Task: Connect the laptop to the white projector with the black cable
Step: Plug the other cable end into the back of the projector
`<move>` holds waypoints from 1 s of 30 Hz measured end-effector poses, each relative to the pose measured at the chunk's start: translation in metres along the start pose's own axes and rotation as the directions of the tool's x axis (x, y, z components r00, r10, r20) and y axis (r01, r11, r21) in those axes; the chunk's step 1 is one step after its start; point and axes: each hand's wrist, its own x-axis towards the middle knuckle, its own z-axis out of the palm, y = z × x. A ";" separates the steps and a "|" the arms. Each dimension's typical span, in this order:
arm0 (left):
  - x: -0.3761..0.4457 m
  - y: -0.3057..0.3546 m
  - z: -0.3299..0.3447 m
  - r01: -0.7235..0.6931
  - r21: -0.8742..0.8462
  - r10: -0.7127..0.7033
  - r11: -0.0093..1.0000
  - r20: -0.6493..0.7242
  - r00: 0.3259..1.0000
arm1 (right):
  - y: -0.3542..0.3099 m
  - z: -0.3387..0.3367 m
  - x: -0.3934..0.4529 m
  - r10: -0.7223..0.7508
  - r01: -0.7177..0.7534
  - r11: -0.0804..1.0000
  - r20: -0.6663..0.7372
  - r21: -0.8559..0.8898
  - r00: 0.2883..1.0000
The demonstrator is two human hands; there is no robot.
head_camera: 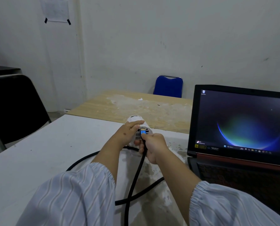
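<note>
The small white projector (136, 119) stands mid-table with its rear port panel facing me. My left hand (127, 133) wraps its left side and top, holding it steady. My right hand (154, 146) pinches the blue-tipped plug (143, 132) of the black cable (136, 175) right at the projector's rear ports; whether it is fully seated I cannot tell. The cable runs back toward me and loops across the white table (46, 144). The open black laptop (240, 121) with its screen lit sits at the right.
A black chair (17, 108) stands at the table's left. A bare wooden tabletop (136, 105) adjoins the far edge, with a blue chair (168, 86) behind it against the white wall. The cable's loops cross near the front edge.
</note>
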 end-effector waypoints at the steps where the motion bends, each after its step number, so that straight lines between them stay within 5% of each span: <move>1: 0.000 0.000 0.000 -0.005 -0.013 0.005 1.000 -0.006 1.000 | -0.001 0.000 0.000 0.010 -0.010 1.000 -0.003 0.001 1.000; 30: 0.001 -0.009 0.005 -0.066 -0.031 0.065 0.997 -0.036 0.997 | -0.017 0.008 -0.005 0.033 -0.029 0.999 -0.122 0.038 0.992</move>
